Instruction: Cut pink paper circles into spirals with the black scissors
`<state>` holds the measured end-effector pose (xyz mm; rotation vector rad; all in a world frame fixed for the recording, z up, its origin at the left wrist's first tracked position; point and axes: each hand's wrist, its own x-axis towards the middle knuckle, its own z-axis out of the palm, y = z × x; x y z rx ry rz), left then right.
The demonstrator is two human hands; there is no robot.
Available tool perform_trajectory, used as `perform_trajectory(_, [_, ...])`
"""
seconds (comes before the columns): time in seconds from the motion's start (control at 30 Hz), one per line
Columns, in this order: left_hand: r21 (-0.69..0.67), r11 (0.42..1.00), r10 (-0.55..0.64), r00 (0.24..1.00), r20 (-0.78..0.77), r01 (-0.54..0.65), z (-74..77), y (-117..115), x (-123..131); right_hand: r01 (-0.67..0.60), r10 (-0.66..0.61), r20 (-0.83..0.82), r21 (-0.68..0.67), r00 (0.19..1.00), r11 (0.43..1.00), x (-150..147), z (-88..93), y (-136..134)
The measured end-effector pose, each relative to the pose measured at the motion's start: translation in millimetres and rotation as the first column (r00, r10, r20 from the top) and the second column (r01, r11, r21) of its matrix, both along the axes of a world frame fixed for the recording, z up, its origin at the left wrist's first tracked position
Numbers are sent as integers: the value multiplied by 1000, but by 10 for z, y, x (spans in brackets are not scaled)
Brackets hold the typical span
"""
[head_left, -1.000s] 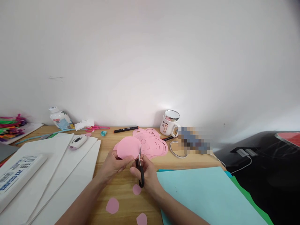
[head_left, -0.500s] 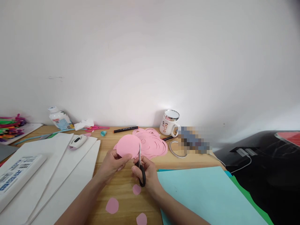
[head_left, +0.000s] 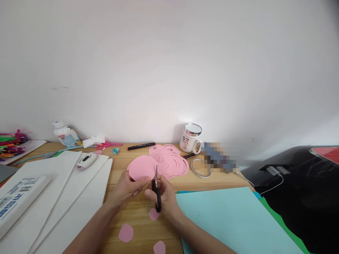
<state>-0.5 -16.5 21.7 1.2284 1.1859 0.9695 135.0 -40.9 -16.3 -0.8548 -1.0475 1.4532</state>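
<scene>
My left hand (head_left: 129, 184) pinches the lower edge of a round pink paper piece (head_left: 142, 167), thumb on top. In my right hand (head_left: 164, 193) is a pair of scissors (head_left: 158, 197) with black handles, its blades pointing up at the paper's right edge. Whether the blades are biting into the paper I cannot tell. Just behind lies a pile of pink paper cutouts (head_left: 173, 160) with curved slits. Nearer to me on the wooden table (head_left: 140, 218) are small pink paper pieces (head_left: 126, 233), one of them just below the scissors.
White sheets (head_left: 76, 197) and a white box (head_left: 21, 201) lie on the left, light blue paper (head_left: 225, 215) on the right. Along the wall stand a mug (head_left: 191, 137) and a bottle (head_left: 66, 134), with a black marker (head_left: 141, 146) and pink scissors (head_left: 108, 144) between them.
The round pink paper has dipped slightly and tilted flatter in my left hand. The scissors have shifted a little left and down, still at its right edge.
</scene>
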Motion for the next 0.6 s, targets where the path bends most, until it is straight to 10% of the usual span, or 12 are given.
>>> perform_trajectory(0.6, [-5,999,37,999,-28,-37,7,30,-29,-13,12,-4,-82,1000,997,-7,-25,-12])
